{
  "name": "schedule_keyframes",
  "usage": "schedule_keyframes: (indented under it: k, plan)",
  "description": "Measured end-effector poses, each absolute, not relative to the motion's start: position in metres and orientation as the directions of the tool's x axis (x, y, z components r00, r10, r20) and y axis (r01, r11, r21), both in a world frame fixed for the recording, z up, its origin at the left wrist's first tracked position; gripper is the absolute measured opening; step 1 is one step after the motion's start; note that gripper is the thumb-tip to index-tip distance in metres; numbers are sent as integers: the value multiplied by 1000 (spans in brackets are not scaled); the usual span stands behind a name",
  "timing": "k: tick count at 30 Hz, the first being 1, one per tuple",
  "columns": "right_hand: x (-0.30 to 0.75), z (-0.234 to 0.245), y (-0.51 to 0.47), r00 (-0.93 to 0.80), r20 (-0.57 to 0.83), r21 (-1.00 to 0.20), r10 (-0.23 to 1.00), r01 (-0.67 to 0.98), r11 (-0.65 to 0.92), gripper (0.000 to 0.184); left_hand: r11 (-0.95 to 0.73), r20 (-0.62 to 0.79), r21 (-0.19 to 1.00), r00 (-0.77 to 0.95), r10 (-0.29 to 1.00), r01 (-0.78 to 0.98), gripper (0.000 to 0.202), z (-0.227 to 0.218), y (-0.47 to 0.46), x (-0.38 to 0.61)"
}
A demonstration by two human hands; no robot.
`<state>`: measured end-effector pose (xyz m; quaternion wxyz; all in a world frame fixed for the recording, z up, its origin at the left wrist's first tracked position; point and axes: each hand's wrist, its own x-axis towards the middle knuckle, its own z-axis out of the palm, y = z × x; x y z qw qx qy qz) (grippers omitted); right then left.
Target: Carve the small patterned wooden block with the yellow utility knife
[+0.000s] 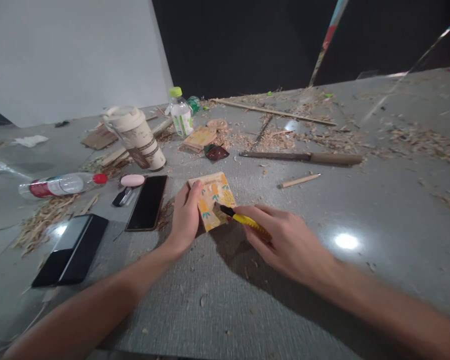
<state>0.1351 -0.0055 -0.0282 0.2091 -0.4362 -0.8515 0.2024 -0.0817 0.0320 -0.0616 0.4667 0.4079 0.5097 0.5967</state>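
Note:
My left hand (pixel 185 215) grips the left edge of a small, flat, pale block (pixel 210 220), with the thumb lying on its face. Orange, yellow and teal painted shapes cover that face. In my right hand (pixel 285 237) is a yellow and black utility knife (pixel 247 220), held like a pen. Its tip points at the middle of the painted face; whether it touches, I cannot tell. The block is tilted up a little toward me, just above or on the grey tabletop (pixel 225 310).
Left of my hands lie a phone (pixel 147 202), a folded black device (pixel 71 250) and a plastic bottle (pixel 62 185). A lidded cup (pixel 142 135) and an upright bottle (pixel 181 115) stand behind. A wooden-handled tool (pixel 303 157), a pencil (pixel 300 180) and wood shavings (pixel 322 135) lie beyond.

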Motion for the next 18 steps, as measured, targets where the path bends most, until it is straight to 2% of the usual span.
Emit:
schedule_keyframes:
  k: [18]
  plan:
    - [135,-28,-6,-539,204,-535,817,638,554,45,-40,7,991,-252,968,-127,32,-63,33,-82]
